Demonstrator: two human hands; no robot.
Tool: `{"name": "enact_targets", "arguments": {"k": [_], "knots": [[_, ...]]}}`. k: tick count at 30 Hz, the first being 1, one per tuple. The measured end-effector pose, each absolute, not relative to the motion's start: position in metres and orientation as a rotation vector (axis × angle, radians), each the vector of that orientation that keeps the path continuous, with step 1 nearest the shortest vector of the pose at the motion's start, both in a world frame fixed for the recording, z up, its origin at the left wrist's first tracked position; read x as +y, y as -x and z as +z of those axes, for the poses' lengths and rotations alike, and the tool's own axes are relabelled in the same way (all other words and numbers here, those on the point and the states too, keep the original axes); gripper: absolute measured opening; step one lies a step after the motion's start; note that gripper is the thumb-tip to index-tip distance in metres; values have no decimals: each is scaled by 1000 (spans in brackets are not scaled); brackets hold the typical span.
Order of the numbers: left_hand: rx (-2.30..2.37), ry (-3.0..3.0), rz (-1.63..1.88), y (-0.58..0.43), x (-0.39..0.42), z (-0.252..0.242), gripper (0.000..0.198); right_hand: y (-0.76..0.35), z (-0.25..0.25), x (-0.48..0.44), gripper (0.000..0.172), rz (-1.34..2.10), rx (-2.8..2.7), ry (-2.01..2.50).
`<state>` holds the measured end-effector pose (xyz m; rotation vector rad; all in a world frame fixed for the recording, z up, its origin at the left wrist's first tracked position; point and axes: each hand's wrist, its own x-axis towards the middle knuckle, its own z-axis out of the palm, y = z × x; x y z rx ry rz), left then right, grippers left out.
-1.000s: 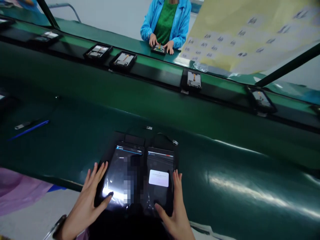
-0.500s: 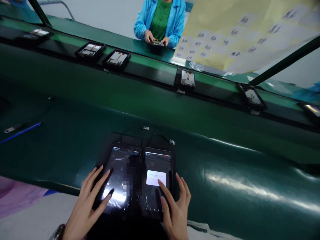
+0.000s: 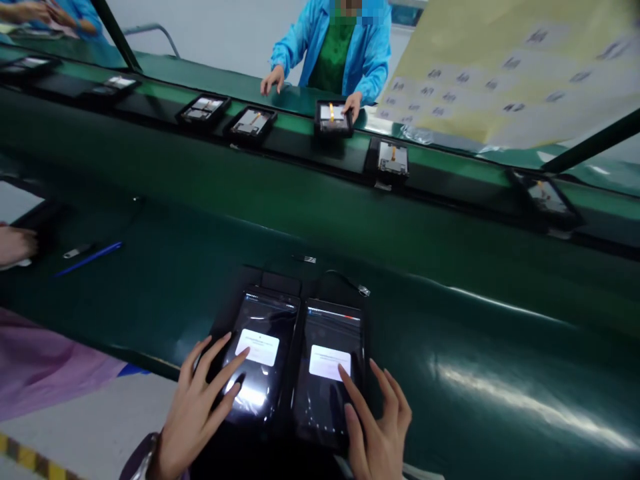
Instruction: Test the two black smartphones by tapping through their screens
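Note:
Two black tablets lie side by side at the near edge of the green bench, screens up and lit. A white pop-up box shows on the left tablet and another on the right tablet. Over the left one, my left hand has its fingers spread, the index fingertip at the pop-up. My right hand is spread likewise at the right tablet, its index fingertip on the lower part of that pop-up. Neither hand grips anything. Behind the tablets lie two short cables with silvery ends, one cable end at the right.
Beyond the bench runs a line carrying several opened devices in black trays. Across it, a co-worker in a blue jacket holds one device. At left lie a blue pen-like stick and another person's hand. A yellow sheet hangs at upper right.
A white pop-up has appeared on the left tablet, and my left index finger has reached it. The co-worker has brought a device to the line and lifted one hand off. The view has shifted left.

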<state>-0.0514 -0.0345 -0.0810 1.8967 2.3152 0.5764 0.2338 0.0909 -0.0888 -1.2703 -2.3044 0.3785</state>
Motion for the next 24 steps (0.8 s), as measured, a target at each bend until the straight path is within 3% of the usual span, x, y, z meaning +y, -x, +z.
{"name": "enact_targets", "arguments": {"k": [17,24], "knots": [[2344,-1953,505,52,-29,-83,58,-244,-91,90,54,516,-2191,1305],[2263,-1642,632,51,-33,-81,64,-230,-87,81,54,954,-1934,1378]]}}
